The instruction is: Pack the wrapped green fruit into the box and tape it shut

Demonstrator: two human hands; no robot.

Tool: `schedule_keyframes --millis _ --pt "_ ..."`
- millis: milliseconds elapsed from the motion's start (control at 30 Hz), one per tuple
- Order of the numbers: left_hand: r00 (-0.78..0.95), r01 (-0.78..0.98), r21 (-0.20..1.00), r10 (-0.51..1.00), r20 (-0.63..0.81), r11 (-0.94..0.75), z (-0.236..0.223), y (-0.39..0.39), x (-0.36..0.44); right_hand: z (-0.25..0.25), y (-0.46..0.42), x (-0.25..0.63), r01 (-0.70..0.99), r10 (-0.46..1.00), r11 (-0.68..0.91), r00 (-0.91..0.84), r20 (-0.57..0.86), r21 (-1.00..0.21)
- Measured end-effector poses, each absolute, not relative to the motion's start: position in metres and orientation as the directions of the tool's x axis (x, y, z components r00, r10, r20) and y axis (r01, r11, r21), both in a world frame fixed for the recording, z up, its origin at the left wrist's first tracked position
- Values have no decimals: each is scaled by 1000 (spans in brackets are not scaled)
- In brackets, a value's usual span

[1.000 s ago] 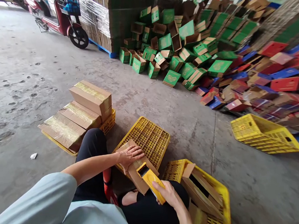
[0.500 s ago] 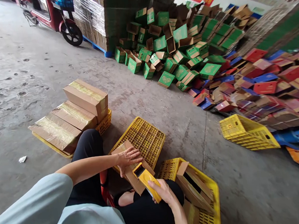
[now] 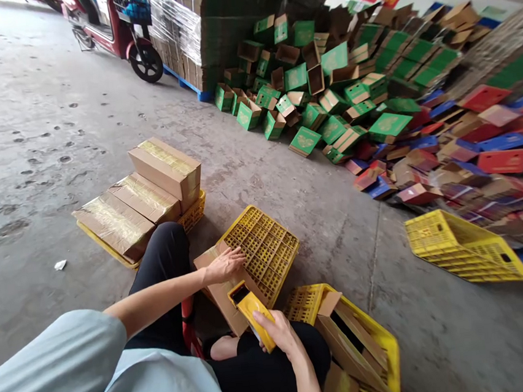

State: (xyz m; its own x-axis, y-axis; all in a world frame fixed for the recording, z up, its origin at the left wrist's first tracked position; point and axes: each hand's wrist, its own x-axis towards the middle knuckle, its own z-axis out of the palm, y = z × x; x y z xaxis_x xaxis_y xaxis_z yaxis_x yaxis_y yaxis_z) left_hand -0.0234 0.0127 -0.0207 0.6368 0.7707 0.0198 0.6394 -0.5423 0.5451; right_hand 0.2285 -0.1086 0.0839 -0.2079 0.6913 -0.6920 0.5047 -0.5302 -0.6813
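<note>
My left hand (image 3: 224, 265) lies with outstretched fingers across the top of a cardboard box (image 3: 229, 307). The box rests against an upturned yellow plastic crate (image 3: 268, 244) in front of me. Wrapped around a yellow tape dispenser (image 3: 256, 316), my right hand (image 3: 277, 330) holds it over the box's near right side, its dark mouth end toward the box. I cannot tell whether the dispenser touches the cardboard. To my right, a yellow crate (image 3: 394, 356) holds cardboard boxes (image 3: 349, 341), one with a dark gap along its top.
Taped cartons (image 3: 143, 195) sit on a yellow crate (image 3: 193, 210) at my left. Another yellow crate (image 3: 461, 247) lies tipped at right. Behind are heaps of green boxes (image 3: 305, 139) and red-and-blue boxes (image 3: 503, 160), a wrapped pallet stack (image 3: 176, 31) and a red scooter (image 3: 121, 34).
The view has turned a little left, so the surroundings sit farther right. My left hand has shifted slightly up the box, while my right hand keeps its hold on the tape dispenser.
</note>
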Motion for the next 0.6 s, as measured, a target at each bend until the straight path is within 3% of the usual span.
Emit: schedule_keyframes --millis 167,433,600 --pt "451 733 481 873 186 -481 -36 -18 -4 85 -110 229 512 664 -556 -201 -721 -655" --pt "458 765 410 868 195 -496 -35 -12 -2 81 -112 237 484 677 -523 -265 -687 -702" --pt "476 759 412 861 179 -505 -33 -11 -3 85 -127 265 511 623 -583 -218 -751 -632"
